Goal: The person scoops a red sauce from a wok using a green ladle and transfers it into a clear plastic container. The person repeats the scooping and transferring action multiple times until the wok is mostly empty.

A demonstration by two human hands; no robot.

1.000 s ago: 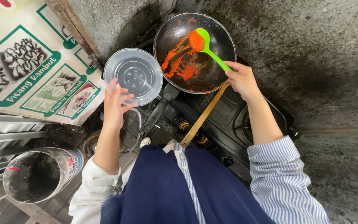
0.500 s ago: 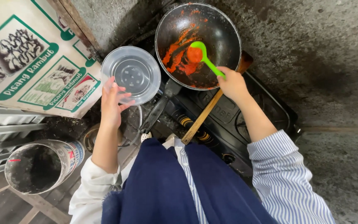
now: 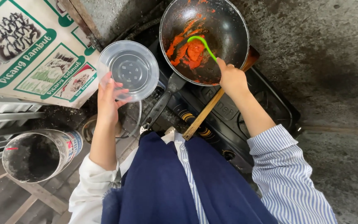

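My left hand (image 3: 109, 101) holds a round clear plastic container (image 3: 129, 69) by its near rim, beside the pan. My right hand (image 3: 231, 79) grips a bright green spoon (image 3: 202, 44) whose bowl is pressed down into red sauce (image 3: 187, 50) inside a black pan (image 3: 224, 29). The pan sits on a black gas stove (image 3: 245, 112), with its dark handle (image 3: 162, 103) pointing toward me.
A wooden spatula (image 3: 206, 114) lies across the stove under my right wrist. A printed sign with pictures (image 3: 30, 54) leans at the left. A large metal can (image 3: 38, 155) stands at lower left. Grey concrete floor (image 3: 332, 62) lies to the right.
The green spoon, lifted with a scoop of red sauce a second ago, has come down into the sauce in the pan. The clear container has stayed beside the pan.
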